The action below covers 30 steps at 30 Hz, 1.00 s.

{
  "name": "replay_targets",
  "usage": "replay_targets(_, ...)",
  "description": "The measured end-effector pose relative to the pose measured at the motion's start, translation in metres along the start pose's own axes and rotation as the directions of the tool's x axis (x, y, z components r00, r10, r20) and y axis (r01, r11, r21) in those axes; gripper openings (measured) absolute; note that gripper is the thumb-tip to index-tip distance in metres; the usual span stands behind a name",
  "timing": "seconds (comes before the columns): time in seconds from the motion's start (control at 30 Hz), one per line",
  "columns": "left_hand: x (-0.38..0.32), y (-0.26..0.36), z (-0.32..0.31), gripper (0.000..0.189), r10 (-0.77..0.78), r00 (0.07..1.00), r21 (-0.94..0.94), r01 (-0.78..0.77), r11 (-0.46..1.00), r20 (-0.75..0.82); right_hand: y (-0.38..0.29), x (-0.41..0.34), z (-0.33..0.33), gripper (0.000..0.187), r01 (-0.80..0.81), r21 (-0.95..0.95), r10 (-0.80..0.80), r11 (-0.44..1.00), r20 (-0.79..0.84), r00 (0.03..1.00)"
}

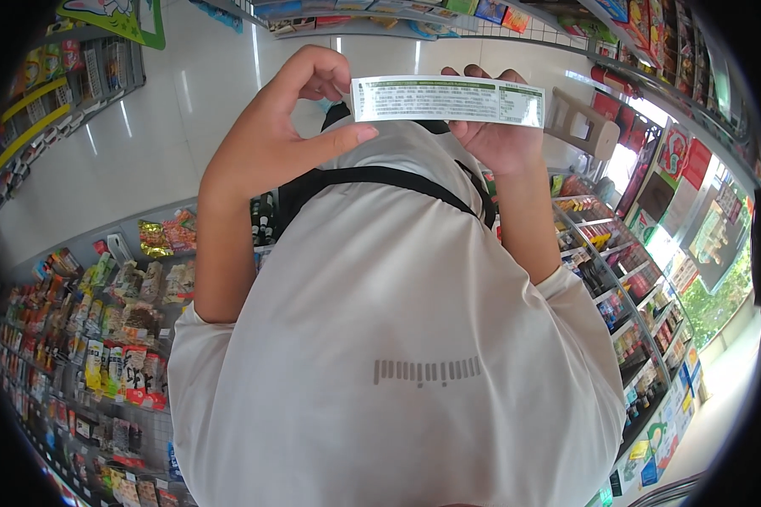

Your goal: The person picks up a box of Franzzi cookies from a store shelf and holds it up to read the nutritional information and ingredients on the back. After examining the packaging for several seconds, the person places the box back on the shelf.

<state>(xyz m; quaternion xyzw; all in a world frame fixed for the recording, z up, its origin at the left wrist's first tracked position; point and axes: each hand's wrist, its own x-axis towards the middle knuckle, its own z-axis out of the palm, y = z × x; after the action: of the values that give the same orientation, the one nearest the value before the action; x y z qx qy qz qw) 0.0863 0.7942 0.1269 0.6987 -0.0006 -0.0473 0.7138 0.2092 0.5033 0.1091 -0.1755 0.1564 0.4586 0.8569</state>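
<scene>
A long, slim cookie box [444, 101] with a white printed side and a green stripe is held level in front of my chest. My right hand [498, 136] grips it near its right end, with the thumb below and the fingers behind. At the box's left end is my left hand [292, 120], its thumb and fingers spread apart. The left fingertips are close to the box's edge; whether they touch it cannot be told.
Shelves of packaged snacks [127, 329] stand at the left, and a product rack [621, 272] at the right. More shelving [387, 12] runs along the top. A beige plastic object [583, 127] is right of the box. Pale tiled floor [133, 158] shows between the shelves.
</scene>
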Motion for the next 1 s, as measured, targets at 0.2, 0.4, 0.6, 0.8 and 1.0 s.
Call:
replay_targets(0.2,-0.01,-0.002,-0.007,0.048,0.009,1.0,0.034,-0.008,0.999,-0.02,0.009,0.007,0.009,0.032,-0.05,0.025,0.051,0.998,-0.047,0.998)
replay_targets(0.4,-0.015,-0.003,-0.012,0.049,0.028,1.0,0.041,-0.027,0.999,-0.01,0.016,0.008,0.013,0.034,-0.072,0.019,0.071,0.997,0.032,0.997)
replay_targets(0.6,-0.011,-0.003,-0.01,0.046,0.079,0.997,-0.007,-0.079,0.997,-0.027,0.019,-0.001,0.011,0.032,-0.03,0.009,0.03,0.999,0.028,0.999)
replay_targets(0.8,-0.003,0.0,-0.01,0.043,0.122,0.992,-0.014,-0.122,0.992,0.04,0.018,-0.009,0.004,0.03,-0.006,0.024,0.006,1.0,0.012,1.0)
replay_targets(1.0,-0.008,-0.001,-0.019,0.043,0.129,0.99,-0.01,-0.129,0.992,0.054,0.024,-0.001,0.005,0.03,-0.019,-0.002,0.019,1.0,0.028,0.999)
